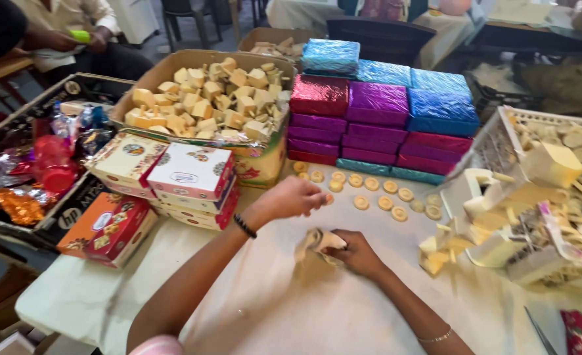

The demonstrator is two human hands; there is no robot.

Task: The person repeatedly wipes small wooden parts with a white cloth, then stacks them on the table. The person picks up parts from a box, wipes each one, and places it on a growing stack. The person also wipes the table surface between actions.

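I see my right hand [357,253] near the middle of the pale tabletop [291,309], its grip clenched around a crumpled beige paper wrapper [314,242]. My left hand [291,197] hovers just beyond it, fingers pinched on a small round tan disc [328,198] at the near end of a scattered row of round tan discs [376,190]. Behind that row, toward the far edge, stands a stack of flat boxes wrapped in shiny blue, purple and red foil [376,115]. At the far left sits an open cardboard box heaped with pale yellow blocks [205,98], with printed white and red cartons [189,177] stacked in front of it. A white plastic crate [501,135] of discs and torn wrappers stands at the right edge.
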